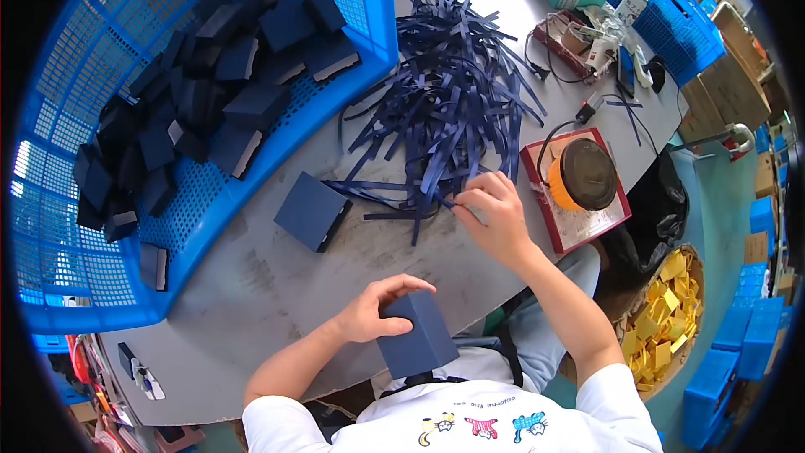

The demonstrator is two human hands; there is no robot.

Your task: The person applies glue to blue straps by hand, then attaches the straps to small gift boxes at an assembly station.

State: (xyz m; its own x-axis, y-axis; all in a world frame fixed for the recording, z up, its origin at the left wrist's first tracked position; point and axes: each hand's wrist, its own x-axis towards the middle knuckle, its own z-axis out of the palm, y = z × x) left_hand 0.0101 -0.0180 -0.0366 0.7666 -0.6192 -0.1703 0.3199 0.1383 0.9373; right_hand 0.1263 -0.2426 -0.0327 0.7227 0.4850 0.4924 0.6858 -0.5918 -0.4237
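My left hand (374, 312) grips a dark blue box (422, 337) close to my body, thumb on its near side and fingers over the top. Farther out, my right hand (495, 215) pinches the end of a navy ribbon (449, 201) at the near edge of a large heap of cut ribbons (457, 92). A second blue box (310, 211) lies on the grey table (243, 319) left of the heap, with ribbon strands reaching its corner.
A blue plastic basket (277, 174) piled with dark boxes (222, 59) fills the left. At the right, an orange pot with a dark top (584, 174) stands on a red-edged board (553, 231). Yellow pieces (667, 310) fill a round container below. Cables and tools lie at the back right.
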